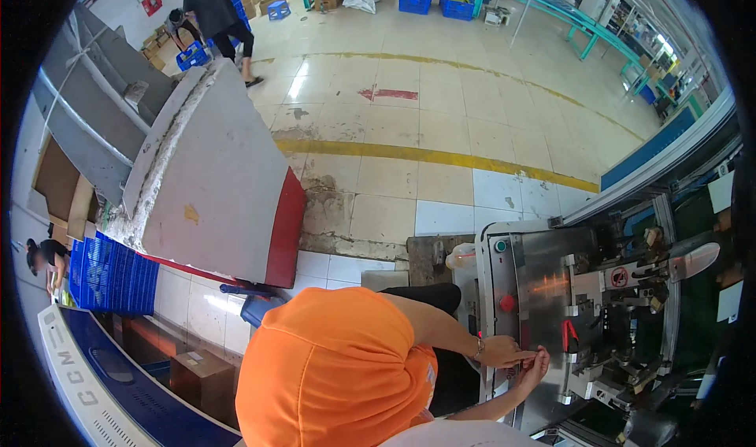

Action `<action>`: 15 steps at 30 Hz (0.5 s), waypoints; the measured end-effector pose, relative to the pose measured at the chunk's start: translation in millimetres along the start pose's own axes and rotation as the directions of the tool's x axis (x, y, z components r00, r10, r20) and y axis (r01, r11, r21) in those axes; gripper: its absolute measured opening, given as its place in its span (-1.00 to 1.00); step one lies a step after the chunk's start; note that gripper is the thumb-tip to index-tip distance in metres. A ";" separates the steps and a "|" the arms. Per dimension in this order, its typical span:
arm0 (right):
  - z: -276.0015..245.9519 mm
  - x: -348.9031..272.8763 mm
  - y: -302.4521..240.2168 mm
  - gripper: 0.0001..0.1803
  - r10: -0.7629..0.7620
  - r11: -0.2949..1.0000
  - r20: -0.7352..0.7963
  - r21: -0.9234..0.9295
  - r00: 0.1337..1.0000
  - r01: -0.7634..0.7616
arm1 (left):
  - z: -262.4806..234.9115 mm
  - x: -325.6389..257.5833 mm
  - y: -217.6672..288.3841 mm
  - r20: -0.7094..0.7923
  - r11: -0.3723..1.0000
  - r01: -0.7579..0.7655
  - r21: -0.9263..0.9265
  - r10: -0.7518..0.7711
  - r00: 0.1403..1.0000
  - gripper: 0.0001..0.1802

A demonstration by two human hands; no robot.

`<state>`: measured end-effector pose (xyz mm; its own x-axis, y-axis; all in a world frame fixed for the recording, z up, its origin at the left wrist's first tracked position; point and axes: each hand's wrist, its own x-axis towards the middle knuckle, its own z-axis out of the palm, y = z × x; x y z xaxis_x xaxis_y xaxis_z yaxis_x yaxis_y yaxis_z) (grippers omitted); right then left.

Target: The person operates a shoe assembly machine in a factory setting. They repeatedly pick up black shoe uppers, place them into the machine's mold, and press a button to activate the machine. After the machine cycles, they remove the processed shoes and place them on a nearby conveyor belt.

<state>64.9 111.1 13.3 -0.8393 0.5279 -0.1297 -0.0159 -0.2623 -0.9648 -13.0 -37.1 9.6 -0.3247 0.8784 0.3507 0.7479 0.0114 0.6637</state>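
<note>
My left hand [502, 352], with a bracelet at the wrist, reaches across to the fingertips of my right hand [535, 368]. The fingers of both hands are closed and meet over the front of a steel machine bed [543, 285]. Whatever lies between the fingertips is too small or hidden to make out. Just beyond my hands is a red-handled toggle clamp [569, 335], which neither hand touches. A red button [506, 304] and a green button [500, 246] sit on the machine's pale edge panel. My orange sleeve and shoulder [331, 360] fill the lower middle.
Metal clamps and fixtures [622, 344] crowd the machine's right side. A grey block with a red base [213, 179] stands at left, near stacked blue crates [114, 274]. A blue-and-white machine [118, 376] and a carton [201, 380] are lower left. Other people [216, 14] work farther off.
</note>
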 end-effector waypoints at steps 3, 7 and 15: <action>1.1 1.1 0.4 -0.81 -0.014 1.000 0.002 0.003 1.000 0.014 | 9.5 0.0 -4.7 -0.094 0.998 -0.049 0.031 0.051 0.994 -0.38; -6.5 3.4 7.3 -0.82 -0.002 1.000 -0.031 0.019 1.000 0.002 | 3.6 -0.7 -1.4 -0.049 1.000 -0.018 0.001 0.018 0.999 -0.37; -0.3 1.4 4.9 -0.83 -0.021 1.000 -0.069 -0.003 0.997 0.021 | 22.3 0.8 -12.3 -0.091 0.999 -0.030 0.040 0.034 0.995 -0.35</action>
<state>63.8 110.8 8.3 -0.7996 0.5875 -0.1245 -0.0322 -0.2489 -0.9680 -9.5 -25.8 -12.9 -0.3503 0.8312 0.4316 0.7801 0.0039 0.6256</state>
